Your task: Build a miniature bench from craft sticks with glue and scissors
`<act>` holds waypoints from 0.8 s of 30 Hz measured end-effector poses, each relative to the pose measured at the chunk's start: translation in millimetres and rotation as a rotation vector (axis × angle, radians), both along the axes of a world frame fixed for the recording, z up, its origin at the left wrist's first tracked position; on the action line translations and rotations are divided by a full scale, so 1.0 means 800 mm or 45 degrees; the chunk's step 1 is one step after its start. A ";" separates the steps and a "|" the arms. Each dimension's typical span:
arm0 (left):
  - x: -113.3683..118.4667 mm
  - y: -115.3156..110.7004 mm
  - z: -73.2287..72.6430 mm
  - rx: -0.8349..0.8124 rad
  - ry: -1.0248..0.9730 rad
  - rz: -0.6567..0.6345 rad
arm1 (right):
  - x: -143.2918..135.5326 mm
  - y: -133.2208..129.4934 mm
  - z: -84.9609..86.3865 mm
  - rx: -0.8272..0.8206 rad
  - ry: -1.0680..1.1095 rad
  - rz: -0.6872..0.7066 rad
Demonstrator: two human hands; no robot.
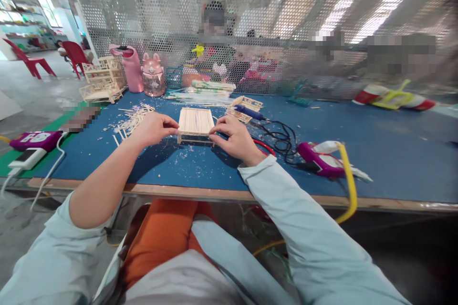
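A small wooden stick frame with a slatted top stands upright on the blue table, between my hands. My left hand pinches its left front corner, fingers pressed together. At the opposite front corner, my right hand grips the frame between thumb and fingers. Loose pale sticks lie in a pile behind my left hand. Just behind my right hand are a blue-handled tool with a black cord and another stick frame.
Stacked stick furniture, a pink bottle and a rabbit-eared bottle stand at the back left. Bundled sticks lie behind the frame. A purple glue gun with a yellow cord lies at right, a phone at left.
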State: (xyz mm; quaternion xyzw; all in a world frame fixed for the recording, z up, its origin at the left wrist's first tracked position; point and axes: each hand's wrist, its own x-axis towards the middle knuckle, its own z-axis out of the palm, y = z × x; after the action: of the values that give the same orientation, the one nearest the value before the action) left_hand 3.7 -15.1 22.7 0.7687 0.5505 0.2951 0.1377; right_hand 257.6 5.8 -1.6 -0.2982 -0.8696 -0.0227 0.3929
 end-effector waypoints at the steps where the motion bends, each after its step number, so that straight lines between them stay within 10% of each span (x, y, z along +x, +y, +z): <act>1: 0.000 0.001 -0.002 -0.005 0.018 -0.005 | 0.000 0.001 -0.001 -0.005 -0.002 -0.013; 24: 0.008 0.002 -0.012 0.097 -0.060 -0.015 | 0.000 -0.004 0.002 -0.177 0.092 -0.032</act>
State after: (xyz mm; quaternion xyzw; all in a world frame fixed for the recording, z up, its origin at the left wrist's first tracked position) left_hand 9.7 -13.7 12.9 0.7695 0.5308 0.3331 0.1229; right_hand 257.5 2.8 0.0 -0.3364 -0.8506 0.0436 0.4018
